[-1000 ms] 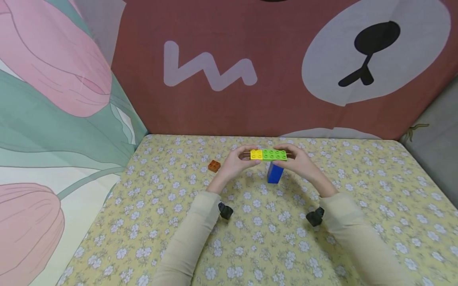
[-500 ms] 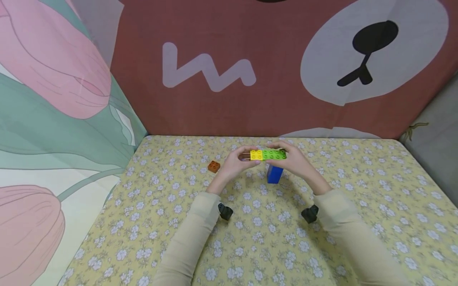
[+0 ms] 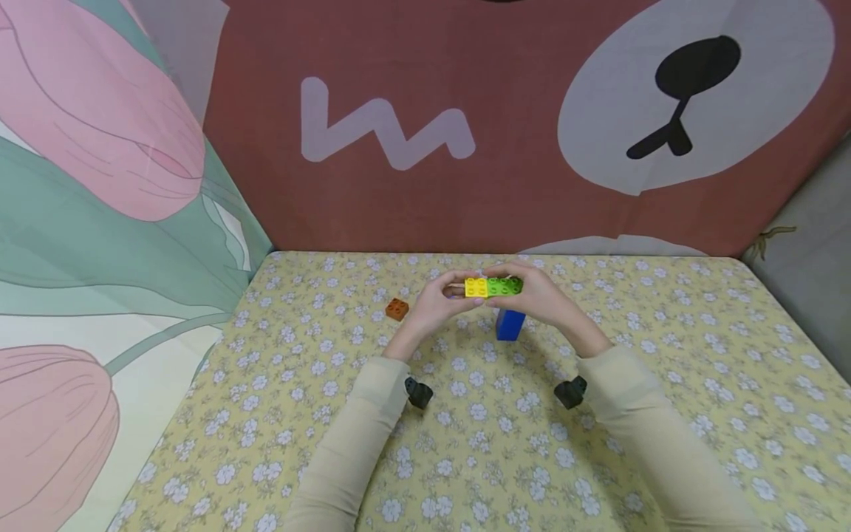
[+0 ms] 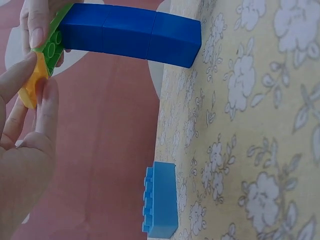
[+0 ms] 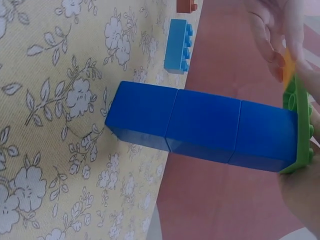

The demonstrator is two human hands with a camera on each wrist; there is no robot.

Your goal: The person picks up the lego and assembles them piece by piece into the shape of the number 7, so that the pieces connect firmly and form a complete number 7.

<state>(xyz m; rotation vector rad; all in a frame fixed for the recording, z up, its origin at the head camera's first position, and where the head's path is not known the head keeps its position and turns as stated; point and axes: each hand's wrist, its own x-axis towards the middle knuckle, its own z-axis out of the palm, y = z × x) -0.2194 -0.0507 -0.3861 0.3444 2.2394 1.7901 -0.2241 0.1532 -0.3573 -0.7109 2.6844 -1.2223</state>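
Observation:
A stack of three blue toy bricks [image 5: 205, 125] stands upright on the table. Across its top lies a thin green brick [image 3: 503, 286], with a yellow brick [image 3: 475, 287] at the green one's left end. My left hand [image 3: 433, 299] pinches the yellow brick between thumb and fingers. From the other side my right hand [image 3: 540, 295] grips the green brick, thumb at the near edge and fingers at the far edge. Both hands' fingertips come close together where the two colours meet. The underside of the green brick shows open hollows in the left wrist view.
An orange-brown brick [image 3: 397, 309] lies on the flowered tablecloth [image 3: 465, 443] to the left. A light blue brick [image 4: 164, 200] sits between it and the stack, hidden in the head view. Behind the table hangs a red-brown cloth [image 3: 399, 207].
My right hand has slid left along the green brick toward the yellow one and now covers its right end. The left hand and the blue stack have stayed in place.

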